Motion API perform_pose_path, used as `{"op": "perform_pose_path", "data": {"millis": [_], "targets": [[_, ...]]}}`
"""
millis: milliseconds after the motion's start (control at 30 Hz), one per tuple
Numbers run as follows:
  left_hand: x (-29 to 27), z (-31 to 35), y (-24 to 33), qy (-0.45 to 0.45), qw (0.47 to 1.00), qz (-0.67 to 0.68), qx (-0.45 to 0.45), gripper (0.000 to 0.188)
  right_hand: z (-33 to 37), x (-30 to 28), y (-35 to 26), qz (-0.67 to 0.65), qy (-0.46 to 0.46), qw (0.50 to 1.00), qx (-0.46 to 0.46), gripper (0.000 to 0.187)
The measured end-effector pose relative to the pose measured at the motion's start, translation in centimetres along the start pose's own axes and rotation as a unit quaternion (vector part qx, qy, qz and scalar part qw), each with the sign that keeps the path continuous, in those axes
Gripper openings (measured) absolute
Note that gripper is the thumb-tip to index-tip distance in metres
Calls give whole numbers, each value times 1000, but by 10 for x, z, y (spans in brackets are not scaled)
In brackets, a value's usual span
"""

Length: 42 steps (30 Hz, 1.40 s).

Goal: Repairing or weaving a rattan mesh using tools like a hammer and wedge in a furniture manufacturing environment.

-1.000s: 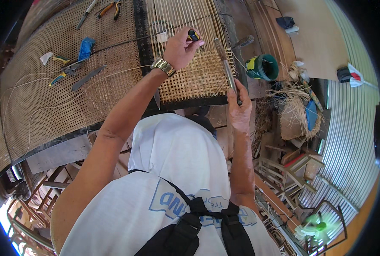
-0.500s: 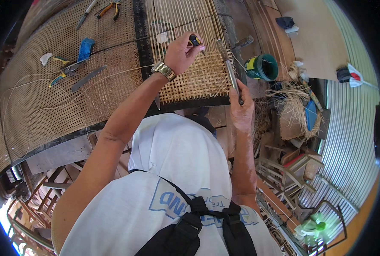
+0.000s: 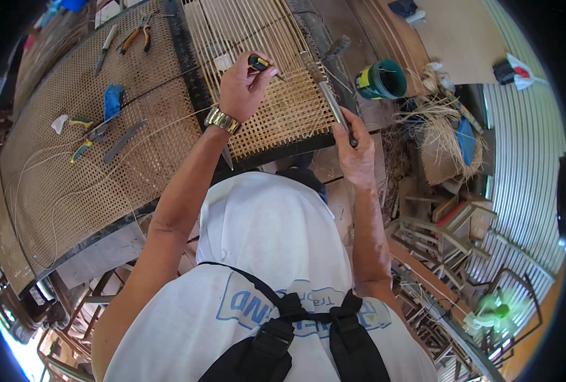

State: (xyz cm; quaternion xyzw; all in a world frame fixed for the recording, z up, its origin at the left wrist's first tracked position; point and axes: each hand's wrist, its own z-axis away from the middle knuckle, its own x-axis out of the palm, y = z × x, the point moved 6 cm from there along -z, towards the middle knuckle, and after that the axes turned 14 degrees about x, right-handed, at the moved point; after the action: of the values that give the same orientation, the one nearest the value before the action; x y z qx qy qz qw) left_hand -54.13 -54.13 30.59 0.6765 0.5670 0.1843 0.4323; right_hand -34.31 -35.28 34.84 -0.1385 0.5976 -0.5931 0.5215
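My left hand (image 3: 243, 89) is closed around the black and yellow handle of a screwdriver (image 3: 258, 63); its thin shaft points right over the woven cane panel (image 3: 276, 121). My right hand (image 3: 357, 153) grips the dark handle of what looks like a hammer (image 3: 331, 100), with a steel shaft and brownish head end. It slants up and left across the panel's right edge, its far end apart from the screwdriver. Close weave fills the panel's near part, while long parallel strands (image 3: 238, 32) run beyond it. A pointed blade (image 3: 227, 158) sticks out below my left wrist.
Left on finished caning (image 3: 60, 184) lie pliers (image 3: 136, 35), a knife (image 3: 106, 49), a flat dark blade (image 3: 125, 141), yellow-handled cutters (image 3: 89, 140) and a blue packet (image 3: 113, 100). A green bucket (image 3: 381, 80) stands right, near loose cane strips (image 3: 445, 124) and stacked wooden frames (image 3: 445, 235).
The view has shifted, so the bench sits further left and turned slightly. Both hands keep their tools, and the screwdriver stays over the weave.
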Motion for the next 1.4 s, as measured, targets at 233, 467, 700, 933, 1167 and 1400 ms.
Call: {"op": "perform_pose_path", "data": {"millis": [233,467,700,933,1167,1400], "targets": [[3,0,9,-52,999,12,-10,23,7,2,9,95,-68,992,-37,38],[3,7,8,-29,999,-2,-15,24,20,-11,16,7,7,999,32,37],[3,4,13,-43,999,-32,5,24,15,-11,20,-14,28,1000,1,39],[2,12,15,-8,1000,23,-21,22,19,-10,12,78,-63,994,42,36],[10,18,14,-37,999,-7,-37,22,30,-14,18,-7,17,1000,23,37],[13,23,21,-48,999,10,-22,23,38,-12,20,-18,22,999,20,39]]}}
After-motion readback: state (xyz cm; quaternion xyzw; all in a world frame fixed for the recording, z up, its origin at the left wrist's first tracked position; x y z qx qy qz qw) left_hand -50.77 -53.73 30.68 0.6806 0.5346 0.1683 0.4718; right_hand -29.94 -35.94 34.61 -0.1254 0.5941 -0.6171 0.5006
